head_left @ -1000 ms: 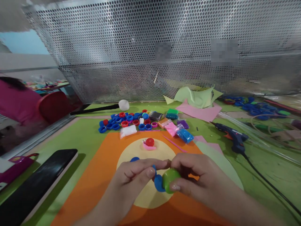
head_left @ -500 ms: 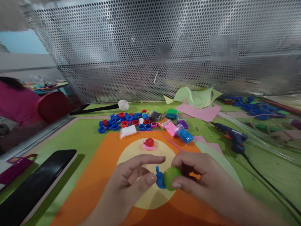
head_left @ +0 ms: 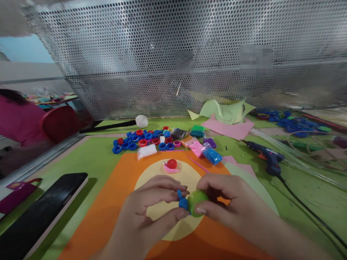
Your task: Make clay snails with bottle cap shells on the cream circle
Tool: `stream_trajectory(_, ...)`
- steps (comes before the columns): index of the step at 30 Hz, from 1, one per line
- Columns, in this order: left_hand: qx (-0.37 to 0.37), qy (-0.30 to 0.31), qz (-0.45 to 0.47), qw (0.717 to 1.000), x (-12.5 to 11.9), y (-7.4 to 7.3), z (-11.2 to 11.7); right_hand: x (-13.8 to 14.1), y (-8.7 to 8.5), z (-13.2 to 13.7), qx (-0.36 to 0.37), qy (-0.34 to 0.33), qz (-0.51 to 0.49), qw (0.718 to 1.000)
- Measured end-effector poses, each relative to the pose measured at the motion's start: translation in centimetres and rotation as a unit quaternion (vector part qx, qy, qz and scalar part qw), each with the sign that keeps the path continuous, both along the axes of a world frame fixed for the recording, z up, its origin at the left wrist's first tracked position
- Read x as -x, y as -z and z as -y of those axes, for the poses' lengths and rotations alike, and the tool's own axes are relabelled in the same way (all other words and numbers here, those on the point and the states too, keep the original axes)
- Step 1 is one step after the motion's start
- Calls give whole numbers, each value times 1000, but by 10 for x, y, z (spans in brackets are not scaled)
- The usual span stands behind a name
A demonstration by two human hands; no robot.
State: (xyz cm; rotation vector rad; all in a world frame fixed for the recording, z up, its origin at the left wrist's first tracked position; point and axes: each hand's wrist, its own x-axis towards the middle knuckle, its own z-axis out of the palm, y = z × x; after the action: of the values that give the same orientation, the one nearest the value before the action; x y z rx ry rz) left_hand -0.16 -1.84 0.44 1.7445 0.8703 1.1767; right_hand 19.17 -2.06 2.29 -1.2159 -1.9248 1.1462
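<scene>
The right hand's fingers clamp the ball, the left hand's curl round the blue piece, grip unclear, while a red figure sits near the orange sheet's far edge.

I see both forearms angled inward from lower edge. Left hand loosely curved, thumb below fingers, gap between. Right hand pinching, index finger bent, thumb extended.

The ball is green, round and smooth, partly covered by fingers. It is held over the right part of the yellow circle. The blue piece touches the ball on the side nearer the circle's middle. It has a rounded body and one thin stalk, which points upward.
</scene>
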Motion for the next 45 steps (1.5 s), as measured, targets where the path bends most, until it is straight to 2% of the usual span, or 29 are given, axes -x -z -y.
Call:
stream_trajectory(7, 45, -39, -51, 997, 2, -2, 1, 1, -1, 0, -11, 5, 17, 1000)
stream_trajectory(10, 36, -61, -51, 996, 1, -3, 0, 2, -2, 0, -14, 8, 18, 1000)
stream_trajectory(16, 31, -60, -44, 997, -1, -4, 1, 2, 0, -2, -7, 7, 15, 1000)
stream_trajectory(20, 65, -69, -77, 993, 0, -8, 1, 0, 1, -3, 1, 9, 24, 1000)
stream_trajectory(25, 120, -80, -65, 987, 0, -9, -5, 1, 5, -5, 46, -1, -15, 999)
stream_trajectory(30, 145, -98, -111, 978, -4, -6, -9, -12, 3, -15, 38, 41, -8, 998)
stream_trajectory(33, 111, -90, -180, 973, -9, -2, -8, -31, 2, -29, 10, 90, -62, 994)
stream_trajectory(37, 23, -23, -325, 945, -18, 11, -6, -50, 7, -48, -22, 175, -131, 975)
stream_trajectory(42, -88, 32, -485, 870, -51, 17, -17, -53, 10, -54, -27, 178, -142, 973)
stream_trajectory(45, -150, 61, -496, 853, -77, 17, -33, -51, 8, -51, -32, 173, -143, 974)
